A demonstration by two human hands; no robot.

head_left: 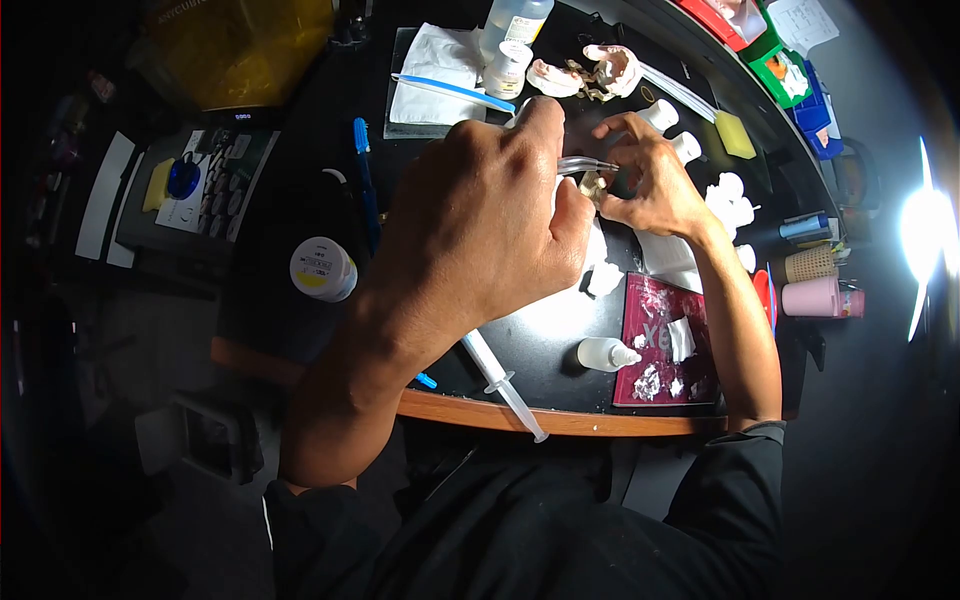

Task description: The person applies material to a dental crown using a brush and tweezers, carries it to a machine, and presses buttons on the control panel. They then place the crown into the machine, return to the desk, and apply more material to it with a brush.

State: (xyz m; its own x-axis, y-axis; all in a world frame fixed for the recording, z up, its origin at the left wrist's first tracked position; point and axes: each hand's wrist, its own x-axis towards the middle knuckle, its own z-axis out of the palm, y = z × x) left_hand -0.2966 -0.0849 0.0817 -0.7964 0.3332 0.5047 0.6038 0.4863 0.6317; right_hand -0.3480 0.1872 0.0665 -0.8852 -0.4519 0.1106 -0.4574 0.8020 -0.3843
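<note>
My left hand [490,200], back of the hand up, is closed around shiny curved tweezers [585,165]. Their tips point right, toward my right hand [655,185]. Between the bent fingers and thumb of that right hand is a small cream-yellow piece [593,187], just below the tweezer tips; its exact kind is too small to make out. Both hands are raised over the black worktop [540,345]. Part of the left fingers and most of the tweezers' handle are hidden behind the left hand.
In front lie a plastic syringe [500,380], a white dropper bottle [605,354] and a dark red pad [650,375] with white scraps. A white jar [322,268] stands left. Plaster dental models [612,72], a clear bottle [515,25] and a blue-handled stick [455,91] are behind.
</note>
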